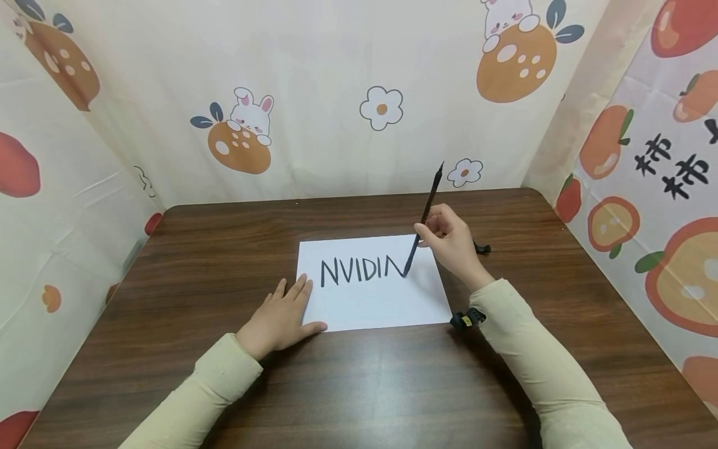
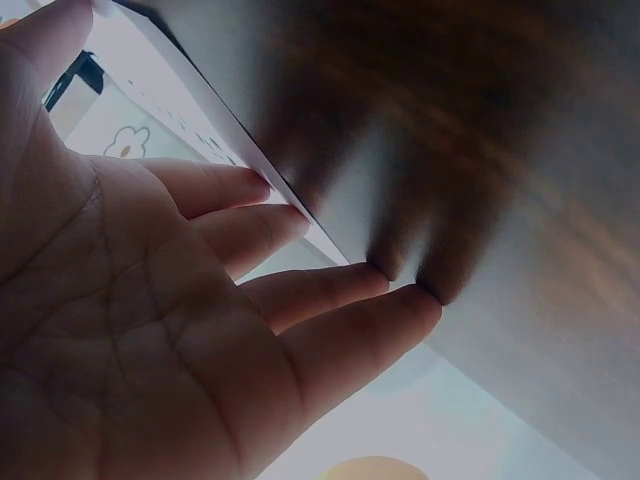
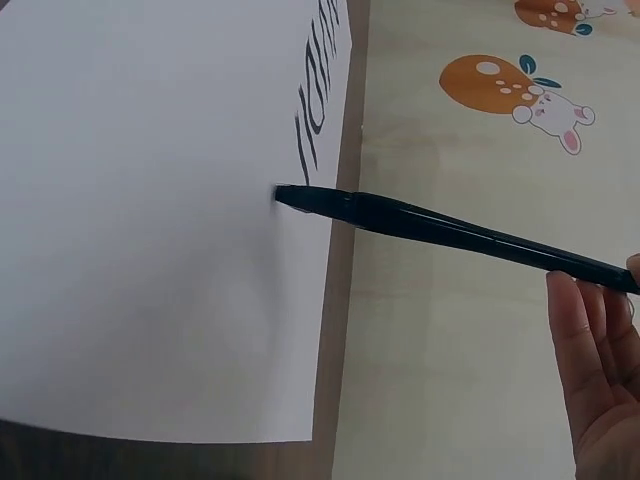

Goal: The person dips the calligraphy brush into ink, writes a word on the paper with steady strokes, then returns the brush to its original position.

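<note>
A white sheet of paper [image 1: 376, 307] lies on the table, with the dark letters NVIDI [image 1: 353, 271] and slanted strokes after them. My right hand [image 1: 449, 240] pinches a black brush pen [image 1: 422, 226] well up its shaft, fingers curled round it. The pen leans, its tip right at the lower end of the last stroke. In the right wrist view the brush pen [image 3: 430, 222] crosses from the fingertips to the paper. Flat at the paper's left edge rests my left hand [image 1: 283, 318], fingers straight and spread, its thumb by the lower left corner.
The brown wooden table [image 1: 224, 249] extends around the sheet. Behind my right hand lies a small black object [image 1: 482, 248], partly hidden. A black device [image 1: 468, 319] sits at the right wrist. Printed cloth curtains [image 1: 325, 149] stand behind the table and on both sides.
</note>
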`<state>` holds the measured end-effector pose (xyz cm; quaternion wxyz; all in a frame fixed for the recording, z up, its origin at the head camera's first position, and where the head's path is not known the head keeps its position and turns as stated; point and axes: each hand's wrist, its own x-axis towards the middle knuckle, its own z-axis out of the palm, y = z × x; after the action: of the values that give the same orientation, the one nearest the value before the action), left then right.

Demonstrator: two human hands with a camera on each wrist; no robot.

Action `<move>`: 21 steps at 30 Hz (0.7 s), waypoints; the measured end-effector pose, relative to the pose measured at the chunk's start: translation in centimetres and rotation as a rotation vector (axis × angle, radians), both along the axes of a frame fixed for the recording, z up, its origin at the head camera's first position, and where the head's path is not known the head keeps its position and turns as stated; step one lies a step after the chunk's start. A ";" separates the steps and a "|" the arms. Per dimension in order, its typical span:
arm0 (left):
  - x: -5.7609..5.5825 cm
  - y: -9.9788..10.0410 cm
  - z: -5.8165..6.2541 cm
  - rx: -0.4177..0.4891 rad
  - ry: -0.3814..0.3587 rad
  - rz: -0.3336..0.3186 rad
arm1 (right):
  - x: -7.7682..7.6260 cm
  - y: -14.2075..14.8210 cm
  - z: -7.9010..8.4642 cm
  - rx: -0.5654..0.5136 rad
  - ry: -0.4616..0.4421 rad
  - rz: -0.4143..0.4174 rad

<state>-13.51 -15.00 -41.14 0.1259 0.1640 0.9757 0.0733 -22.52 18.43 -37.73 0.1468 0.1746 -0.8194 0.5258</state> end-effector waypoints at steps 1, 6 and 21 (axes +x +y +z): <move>0.0 0.0 0.0 0.000 -0.001 0.000 | 0.0 0.0 0.1 -0.002 0.003 0.001; 0.0 0.0 0.1 0.000 -0.002 0.002 | -0.6 -0.3 0.5 -0.056 0.029 -0.008; -0.1 0.1 0.3 -0.004 -0.003 0.000 | -2.4 -1.6 -0.5 -0.185 -0.017 -0.020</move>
<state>-13.59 -14.92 -40.84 0.1275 0.1636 0.9757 0.0713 -24.93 16.79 -38.25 0.1606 0.1474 -0.7704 0.5991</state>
